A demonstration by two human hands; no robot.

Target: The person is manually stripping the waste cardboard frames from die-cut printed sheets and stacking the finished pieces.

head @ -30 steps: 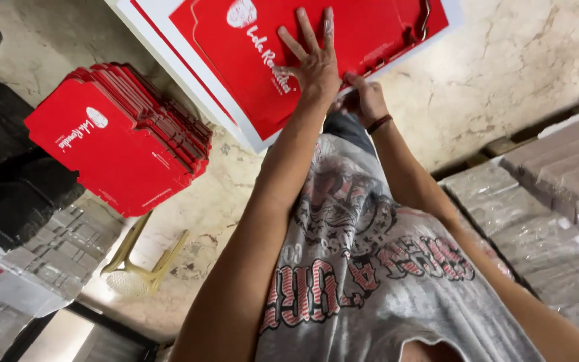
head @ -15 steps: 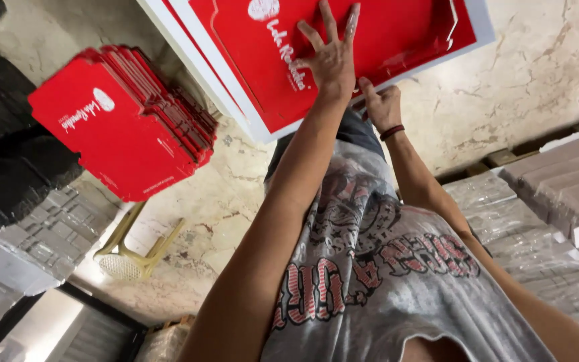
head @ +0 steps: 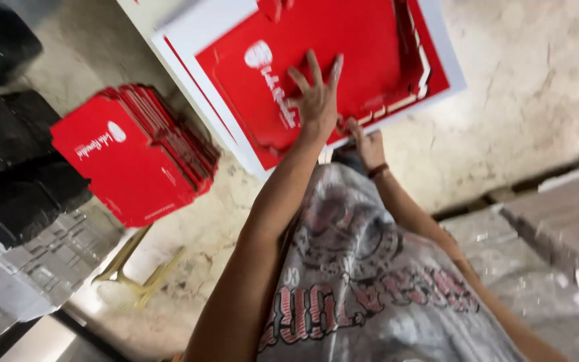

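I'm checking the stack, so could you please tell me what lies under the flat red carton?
A white board shows beneath the flat red carton at its edges. The left hand presses on top; anything under the middle is covered.

Red flat carton cut off by top edge.

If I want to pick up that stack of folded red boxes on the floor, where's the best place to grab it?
Probably by its two long sides, squeezing the stack of folded red boxes together from both edges. The flats lie fanned and slanted, not squared, so lifting from the top sheet alone would likely let the lower ones slide. Both sides look open to reach on the stone floor.
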